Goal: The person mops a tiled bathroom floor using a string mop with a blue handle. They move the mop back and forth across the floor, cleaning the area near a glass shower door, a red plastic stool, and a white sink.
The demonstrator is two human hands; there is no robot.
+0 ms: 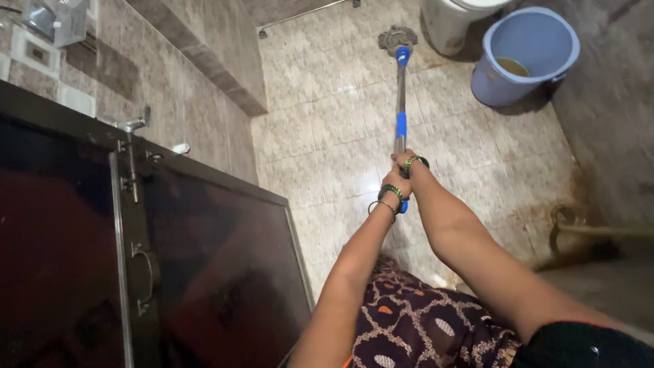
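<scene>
Both hands are wrapped tight around the near end of a long mop handle, the left hand lower and nearer the body, the right hand just above it, the 2 touching. Green bangles sit at both wrists.

The handle is metal with blue sleeves. Its long axis runs almost straight away from the person, rising up the picture, and the mop head points at the far wall, resting flat on the tiled floor just beside the base of the white toilet.

To my eye, the risks are close by. The blue bucket stands near the head on the right with murky liquid in it; a sideways sweep could knock it and spill. The floor shines as if wet, so footing looks slippery. The dark door with its latch stands open on the left, near the left elbow, and a hard pull back could strike it.
</scene>
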